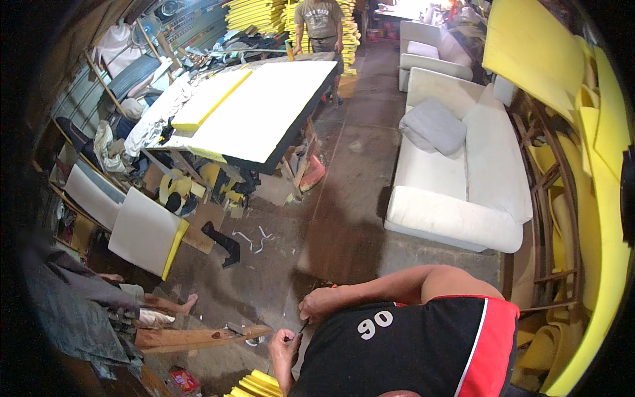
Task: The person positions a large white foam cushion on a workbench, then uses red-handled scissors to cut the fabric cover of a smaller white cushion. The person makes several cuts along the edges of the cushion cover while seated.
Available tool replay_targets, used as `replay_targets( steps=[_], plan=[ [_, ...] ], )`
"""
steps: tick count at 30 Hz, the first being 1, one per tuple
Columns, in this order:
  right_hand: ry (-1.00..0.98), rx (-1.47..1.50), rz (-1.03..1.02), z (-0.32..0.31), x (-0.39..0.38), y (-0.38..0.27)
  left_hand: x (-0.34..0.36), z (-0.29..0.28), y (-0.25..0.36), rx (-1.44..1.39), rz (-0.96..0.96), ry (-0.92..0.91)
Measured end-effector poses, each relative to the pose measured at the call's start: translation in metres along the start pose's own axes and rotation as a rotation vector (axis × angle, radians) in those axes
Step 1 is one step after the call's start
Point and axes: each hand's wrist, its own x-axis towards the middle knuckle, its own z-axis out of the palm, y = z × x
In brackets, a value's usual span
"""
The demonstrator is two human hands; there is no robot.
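Observation:
At bottom centre, beside my black and red shirt, my right hand (316,303) is closed around a thin dark object (303,327) that slants down toward my left hand (286,343). My left hand is raised just below and left of it, fingers pinched at the object's lower end; what exactly they grip is too small to tell. A wooden plank (185,337) lies left of my hands, with a small metal item (234,329) near its tip. Yellow foam pieces (254,384) sit below.
A white-topped worktable (278,99) stands ahead, a person (316,26) behind it. Another person's bare leg (173,306) is at lower left. Pale sofas (430,178) and leaning yellow foam (529,53) line the right. Scraps (221,245) litter the floor; padded panels (142,231) lean left.

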Motion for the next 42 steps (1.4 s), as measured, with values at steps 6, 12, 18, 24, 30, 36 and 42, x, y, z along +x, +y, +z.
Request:
replay_targets(
  steps=[6, 12, 18, 24, 30, 36, 42],
  plan=[
    [0.021, -0.071, -0.113, -0.004, -0.022, 0.032, 0.018, 0.018, 0.035, 0.013, -0.127, -0.141],
    [0.072, -0.037, -0.127, -0.018, -0.041, 0.039, 0.028, 0.032, 0.047, -0.003, -0.065, -0.156],
    [0.097, -0.04, -0.224, -0.008, -0.032, 0.058, 0.028, 0.036, 0.059, -0.016, -0.098, -0.136],
    [0.071, -0.016, -0.179, -0.016, -0.04, 0.05, 0.021, 0.048, 0.055, 0.015, 0.084, 0.085],
    [0.043, 0.041, -0.209, -0.014, -0.04, 0.048, 0.006, 0.054, 0.054, -0.028, 0.056, 0.166],
    [0.056, 0.081, -0.234, -0.007, -0.042, 0.048, -0.003, 0.065, 0.049, 0.074, 0.133, 0.312],
    [-0.037, 0.098, -0.18, -0.024, -0.046, 0.039, -0.005, 0.066, 0.05, 0.042, 0.034, 0.312]
  ],
)
